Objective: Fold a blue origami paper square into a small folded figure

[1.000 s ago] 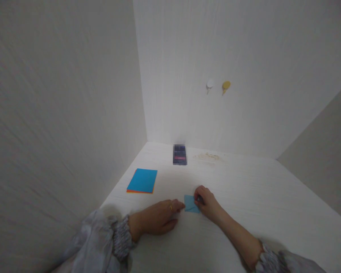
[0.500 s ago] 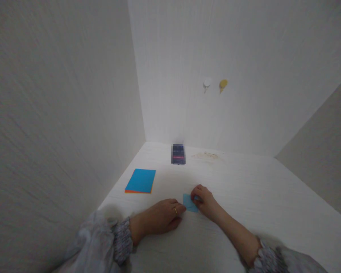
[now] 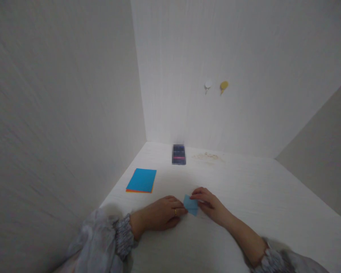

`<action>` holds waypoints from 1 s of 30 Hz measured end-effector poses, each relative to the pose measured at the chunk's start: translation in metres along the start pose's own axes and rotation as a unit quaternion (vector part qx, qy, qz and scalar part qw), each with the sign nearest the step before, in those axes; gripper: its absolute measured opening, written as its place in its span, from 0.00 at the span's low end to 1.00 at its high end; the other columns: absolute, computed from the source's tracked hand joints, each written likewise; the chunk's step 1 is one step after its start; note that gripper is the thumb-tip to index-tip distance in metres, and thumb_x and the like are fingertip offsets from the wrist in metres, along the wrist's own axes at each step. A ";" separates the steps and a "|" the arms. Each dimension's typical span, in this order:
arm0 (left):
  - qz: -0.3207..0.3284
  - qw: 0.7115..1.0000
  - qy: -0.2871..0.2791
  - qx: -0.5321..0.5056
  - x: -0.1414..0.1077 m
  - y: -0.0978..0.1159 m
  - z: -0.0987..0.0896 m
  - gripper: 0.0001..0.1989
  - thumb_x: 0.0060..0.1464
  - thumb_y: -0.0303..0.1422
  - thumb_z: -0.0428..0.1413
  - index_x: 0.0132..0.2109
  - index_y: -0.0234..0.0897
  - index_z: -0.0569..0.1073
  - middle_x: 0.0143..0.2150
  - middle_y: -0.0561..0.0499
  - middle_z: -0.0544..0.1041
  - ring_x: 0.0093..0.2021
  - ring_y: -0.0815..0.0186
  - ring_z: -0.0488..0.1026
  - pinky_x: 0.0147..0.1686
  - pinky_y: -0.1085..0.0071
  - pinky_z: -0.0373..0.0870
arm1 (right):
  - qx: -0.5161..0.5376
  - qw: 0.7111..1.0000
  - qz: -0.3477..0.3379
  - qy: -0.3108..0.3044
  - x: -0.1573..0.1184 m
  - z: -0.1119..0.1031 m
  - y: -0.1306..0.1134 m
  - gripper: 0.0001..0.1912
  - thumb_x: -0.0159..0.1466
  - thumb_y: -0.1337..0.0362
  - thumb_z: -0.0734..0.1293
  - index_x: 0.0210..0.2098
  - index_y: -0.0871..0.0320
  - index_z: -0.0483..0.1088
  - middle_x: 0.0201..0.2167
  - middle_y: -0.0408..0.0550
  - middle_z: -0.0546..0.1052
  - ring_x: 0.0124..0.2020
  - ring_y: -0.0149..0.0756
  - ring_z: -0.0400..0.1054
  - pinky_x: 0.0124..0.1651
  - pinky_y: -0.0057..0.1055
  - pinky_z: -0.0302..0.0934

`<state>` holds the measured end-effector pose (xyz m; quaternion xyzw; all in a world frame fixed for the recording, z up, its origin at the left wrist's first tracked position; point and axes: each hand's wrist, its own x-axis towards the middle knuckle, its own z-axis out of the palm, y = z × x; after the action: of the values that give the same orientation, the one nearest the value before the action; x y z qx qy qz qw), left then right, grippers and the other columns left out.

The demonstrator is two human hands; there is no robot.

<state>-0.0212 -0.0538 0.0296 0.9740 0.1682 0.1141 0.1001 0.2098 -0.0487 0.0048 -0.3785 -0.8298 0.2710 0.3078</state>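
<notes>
- On white tabletop (image 3: 210, 246), rests left hand (image 3: 166, 213) palm-down with fingers loosely straightened.
- Arches right hand (image 3: 211, 206) with index extended leftward; cannot tell whether pinching.
- Touches with both hands creased light-blue paper (image 3: 190, 205), lying between them.

White hook (image 3: 207, 85), yellow hook (image 3: 224, 85) (wall-mounted); dark object (image 3: 179, 154)

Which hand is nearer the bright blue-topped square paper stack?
Left. The left hand is right of the stack and closer to the wearer; the right hand is farther right, at the small light-blue paper.
</notes>
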 end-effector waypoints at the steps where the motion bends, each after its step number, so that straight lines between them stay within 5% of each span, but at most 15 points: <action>1: 0.001 1.000 -0.004 0.014 0.000 0.000 0.000 0.15 0.55 0.30 0.45 0.50 0.35 0.61 0.43 0.46 0.69 0.44 0.64 0.64 0.48 0.67 0.57 | -0.027 0.999 -0.024 -0.033 -0.002 -0.002 -0.005 0.17 0.56 0.73 0.56 0.42 0.54 0.66 0.42 0.49 0.66 0.45 0.36 0.59 0.47 0.36 0.55; 6: -0.026 0.997 0.002 0.071 0.002 0.001 0.000 0.14 0.56 0.34 0.45 0.49 0.37 0.64 0.40 0.48 0.70 0.43 0.64 0.64 0.51 0.64 0.52 | -0.156 0.979 -0.081 -0.105 -0.006 -0.007 -0.030 0.17 0.56 0.71 0.59 0.44 0.56 0.65 0.44 0.51 0.65 0.48 0.39 0.55 0.50 0.40 0.51; 15: -0.055 0.990 0.042 0.121 0.000 -0.007 0.008 0.12 0.58 0.36 0.42 0.45 0.38 0.66 0.36 0.51 0.71 0.46 0.64 0.62 0.54 0.58 0.43 | -0.230 0.964 -0.056 -0.118 -0.016 0.005 -0.041 0.23 0.55 0.58 0.64 0.48 0.59 0.62 0.44 0.55 0.65 0.48 0.44 0.55 0.49 0.41 0.54; 23: -0.109 0.984 0.041 0.133 0.006 -0.005 0.008 0.12 0.56 0.35 0.45 0.44 0.35 0.66 0.36 0.49 0.69 0.40 0.64 0.64 0.45 0.64 0.56 | -0.255 0.963 -0.016 -0.085 -0.018 0.023 -0.047 0.24 0.51 0.58 0.68 0.45 0.61 0.64 0.41 0.54 0.67 0.43 0.46 0.58 0.46 0.42 0.57; 30: -0.103 0.985 0.043 0.130 0.006 -0.004 0.010 0.12 0.55 0.35 0.46 0.44 0.34 0.65 0.36 0.48 0.70 0.40 0.64 0.64 0.48 0.63 0.53 | -0.294 0.951 -0.051 -0.077 -0.020 0.033 -0.037 0.26 0.50 0.55 0.69 0.46 0.59 0.63 0.41 0.52 0.67 0.43 0.46 0.58 0.48 0.44 0.52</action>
<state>-0.0144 -0.0494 0.0206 0.9503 0.2855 0.1220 -0.0233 0.1796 -0.0927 0.0024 -0.3874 -0.9121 0.0268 0.1314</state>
